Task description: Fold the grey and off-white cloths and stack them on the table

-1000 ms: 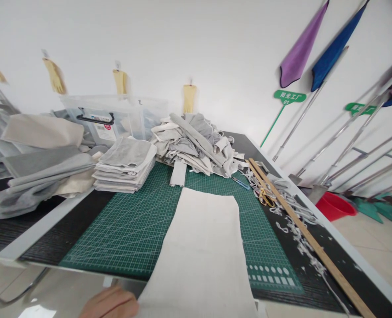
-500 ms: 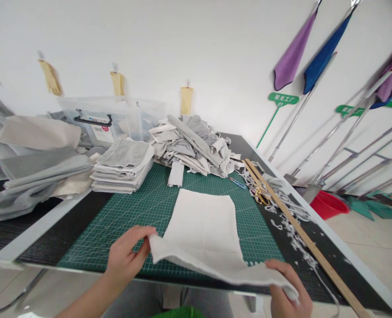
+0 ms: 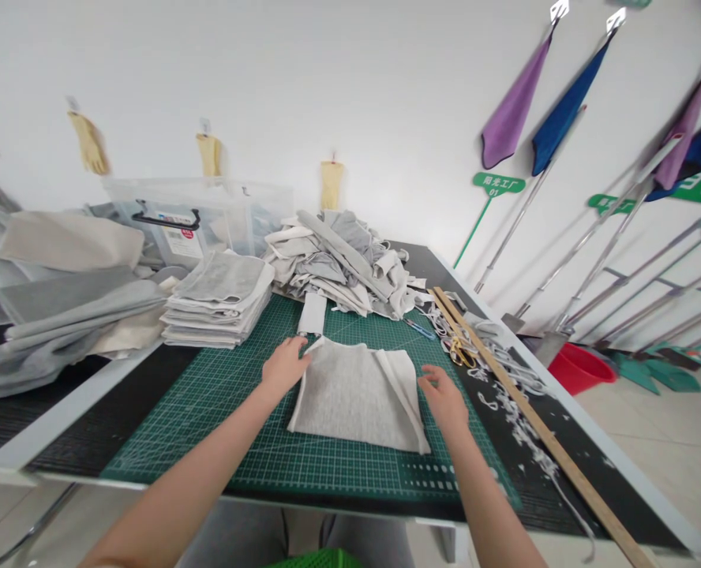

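Note:
A light grey cloth point(image 3: 356, 394) lies folded over on the green cutting mat point(image 3: 244, 426), its fold towards me. Its upper layer slants at the right, so a strip of the white inner side shows there. At the far left corner my left hand point(image 3: 284, 369) pinches the cloth's edge between thumb and fingers. Just off the right edge is my right hand point(image 3: 447, 398), fingers slightly apart and holding nothing. A small folded grey piece point(image 3: 313, 313) lies beyond the left hand.
A neat cloth stack point(image 3: 217, 304) and a loose heap of cloths point(image 3: 344, 264) stand behind. To the right are blue-handled scissors point(image 3: 420, 329), gold-handled scissors point(image 3: 462, 351), a long wooden ruler point(image 3: 540, 430) and scraps. A clear plastic box point(image 3: 220, 217) is at the back left.
The cloth's near part has been brought away from me and laid over the far part. Both hands moved forward with it; the right hand has let go of its corner.

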A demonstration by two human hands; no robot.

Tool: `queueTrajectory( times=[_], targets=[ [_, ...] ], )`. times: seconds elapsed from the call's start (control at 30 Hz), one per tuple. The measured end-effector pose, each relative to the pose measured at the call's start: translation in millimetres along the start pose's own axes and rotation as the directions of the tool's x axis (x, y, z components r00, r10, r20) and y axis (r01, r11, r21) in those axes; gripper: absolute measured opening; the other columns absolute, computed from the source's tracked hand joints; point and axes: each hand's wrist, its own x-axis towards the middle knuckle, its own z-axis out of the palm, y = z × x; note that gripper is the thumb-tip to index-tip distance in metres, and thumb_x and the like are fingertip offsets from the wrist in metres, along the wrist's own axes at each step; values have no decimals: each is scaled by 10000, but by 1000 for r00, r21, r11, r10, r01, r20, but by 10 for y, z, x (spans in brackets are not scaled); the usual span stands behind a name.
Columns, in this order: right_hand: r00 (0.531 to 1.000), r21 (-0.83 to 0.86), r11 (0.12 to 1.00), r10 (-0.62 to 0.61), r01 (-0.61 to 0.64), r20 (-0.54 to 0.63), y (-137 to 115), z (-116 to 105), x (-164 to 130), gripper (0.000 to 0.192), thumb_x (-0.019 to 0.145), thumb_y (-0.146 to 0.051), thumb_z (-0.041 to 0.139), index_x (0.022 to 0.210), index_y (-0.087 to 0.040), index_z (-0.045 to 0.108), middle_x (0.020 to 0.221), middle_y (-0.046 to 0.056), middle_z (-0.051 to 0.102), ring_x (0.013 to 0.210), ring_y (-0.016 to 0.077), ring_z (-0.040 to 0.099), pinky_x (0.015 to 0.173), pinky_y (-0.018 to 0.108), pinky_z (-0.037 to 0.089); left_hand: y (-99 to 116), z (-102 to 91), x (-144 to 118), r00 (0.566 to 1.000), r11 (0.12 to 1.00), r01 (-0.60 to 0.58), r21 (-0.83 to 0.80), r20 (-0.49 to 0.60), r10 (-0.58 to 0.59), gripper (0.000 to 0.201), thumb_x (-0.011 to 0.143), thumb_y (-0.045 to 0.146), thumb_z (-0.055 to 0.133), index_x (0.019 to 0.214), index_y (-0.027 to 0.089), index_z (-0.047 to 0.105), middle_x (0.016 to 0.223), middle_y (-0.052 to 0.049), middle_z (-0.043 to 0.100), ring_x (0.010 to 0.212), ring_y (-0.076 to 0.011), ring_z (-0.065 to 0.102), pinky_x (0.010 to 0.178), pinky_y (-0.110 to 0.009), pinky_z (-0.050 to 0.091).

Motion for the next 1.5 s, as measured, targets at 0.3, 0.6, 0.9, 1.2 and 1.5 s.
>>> queueTrajectory(
  times=[0.3, 0.6, 0.9, 1.2, 1.5],
  targets=[
    [976, -357, 908, -204, 218, 76, 135, 140, -639, 306, 726, -419, 383, 936, -253, 529, 948, 12, 532, 865, 183, 471, 647, 261, 356, -40, 3, -680, 988, 951, -89, 297, 145, 47, 293, 730, 446, 372, 767, 210, 541, 847, -16, 507, 823, -158, 475, 622, -252, 352],
    [997, -401, 913, -76, 75, 14, 104, 177, -637, 255, 748, -331, 342, 906, -248, 525, 893, 13, 528, 769, 151, 514, 573, 240, 349, -25, 48, -788, 986, 925, -134, 357, 140, 89, 213, 732, 369, 385, 738, 198, 512, 803, -15, 472, 791, -157, 451, 603, -259, 356],
    [998, -420, 906, -60, 46, -20, 138, 161, -681, 250, 749, -299, 320, 763, -229, 559, 830, 16, 530, 726, 141, 513, 544, 233, 337, -41, 93, -870, 996, 934, -28, 356, 92, -5, 244, 782, 287, 303, 670, 181, 491, 792, -7, 484, 724, -127, 477, 575, -235, 348],
    [960, -444, 865, -277, 234, -34, 239, 197, -645, 269, 729, -115, 322, 856, -223, 534, 975, 19, 503, 821, 140, 488, 602, 217, 370, -66, 128, -878, 915, 831, -396, 391, 90, 393, 283, 753, 83, 346, 929, 240, 501, 1019, -11, 489, 876, -158, 434, 702, -271, 350],
    [941, -515, 793, -323, 326, 98, 325, 96, -669, 320, 764, -169, 334, 957, -286, 561, 1008, 8, 524, 837, 162, 473, 628, 247, 401, -160, -29, -913, 790, 746, -607, 273, 312, 528, 406, 713, 69, 367, 1038, 280, 487, 1087, 8, 493, 887, -159, 425, 727, -287, 359]
  ],
)
